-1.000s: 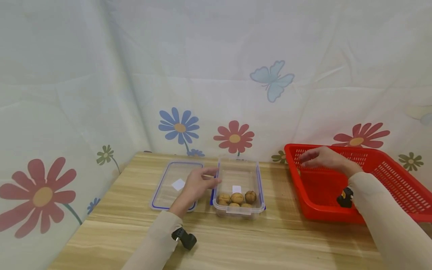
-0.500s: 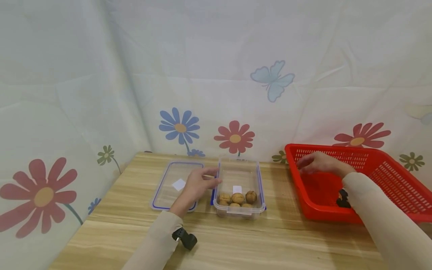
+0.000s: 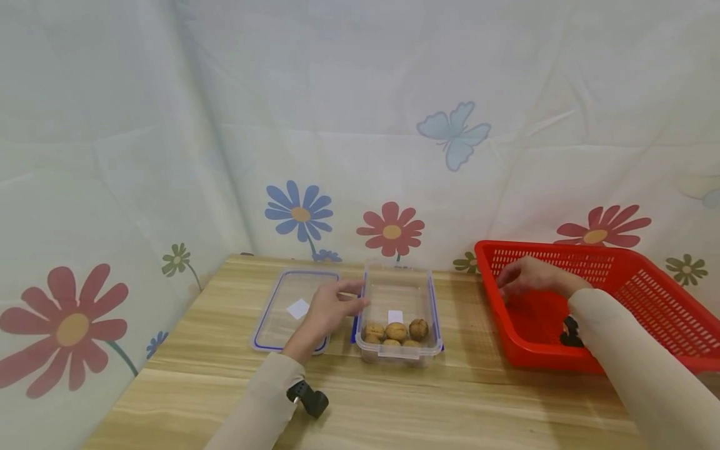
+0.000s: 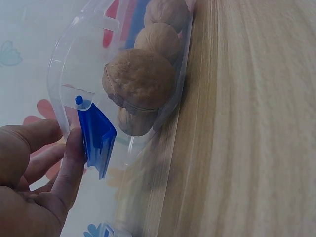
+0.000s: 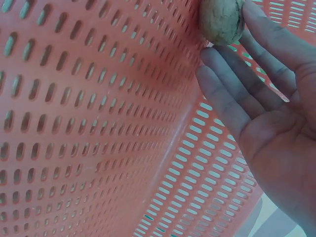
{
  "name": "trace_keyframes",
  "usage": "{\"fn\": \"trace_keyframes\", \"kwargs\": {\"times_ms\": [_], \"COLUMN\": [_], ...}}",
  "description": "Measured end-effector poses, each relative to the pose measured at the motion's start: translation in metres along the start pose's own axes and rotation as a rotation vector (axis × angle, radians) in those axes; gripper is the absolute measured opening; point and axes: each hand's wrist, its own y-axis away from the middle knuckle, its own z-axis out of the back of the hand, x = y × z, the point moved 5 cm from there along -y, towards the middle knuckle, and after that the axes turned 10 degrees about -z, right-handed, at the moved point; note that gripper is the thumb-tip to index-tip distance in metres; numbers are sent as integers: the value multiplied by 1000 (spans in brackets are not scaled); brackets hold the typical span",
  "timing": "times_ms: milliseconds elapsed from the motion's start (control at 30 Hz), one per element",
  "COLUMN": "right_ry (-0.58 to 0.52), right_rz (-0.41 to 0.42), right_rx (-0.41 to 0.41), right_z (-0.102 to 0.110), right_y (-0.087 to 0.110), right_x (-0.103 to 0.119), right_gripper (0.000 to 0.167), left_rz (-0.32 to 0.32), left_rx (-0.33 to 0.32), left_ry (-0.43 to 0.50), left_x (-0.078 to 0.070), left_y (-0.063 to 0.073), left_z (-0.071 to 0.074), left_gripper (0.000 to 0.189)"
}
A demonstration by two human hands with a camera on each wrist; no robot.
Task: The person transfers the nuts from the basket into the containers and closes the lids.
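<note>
My left hand [image 3: 329,306] touches the left side of a clear plastic food container [image 3: 396,354], its fingers relaxed at the rim beside a blue latch [image 4: 97,136]. Several walnuts [image 3: 396,330] lie at the container's near end; some show large through its wall as walnuts [image 4: 140,79] in the left wrist view. Inside a red slotted basket [image 3: 509,340], my right hand [image 3: 531,276] reaches down by the left wall. There its thumb and fingers pinch a single walnut [image 5: 220,20], which the hand mostly hides in the head view.
A clear lid [image 3: 275,312] with a blue seal lies flat on the wooden table [image 3: 360,406], left of the container. Behind the table hangs a white curtain [image 3: 337,156] with flowers and a butterfly. The basket stands at the right.
My right hand has sunk lower into the basket and its fingers have closed in at the left wall. The left hand and the container have stayed in place.
</note>
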Motion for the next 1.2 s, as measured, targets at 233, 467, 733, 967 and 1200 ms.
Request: {"fn": "trace_keyframes", "kwargs": {"times_ms": [233, 467, 733, 967, 1200], "right_ry": [18, 39, 54, 24, -2], "right_rz": [-32, -28, -26, 10, 14], "right_rx": [24, 30, -51, -123, -194], "right_z": [-2, -2, 8, 24, 35], "right_y": [1, 3, 11, 29, 45], "right_x": [1, 1, 5, 14, 24], "right_gripper": [45, 49, 51, 60, 70], "left_rz": [10, -1, 3, 7, 5], "left_rx": [1, 0, 1, -4, 2], "left_ry": [3, 9, 15, 14, 0], "left_x": [0, 2, 3, 3, 2], "left_y": [0, 1, 1, 0, 0], "left_z": [1, 0, -1, -1, 0], "left_gripper": [43, 43, 41, 41, 43]}}
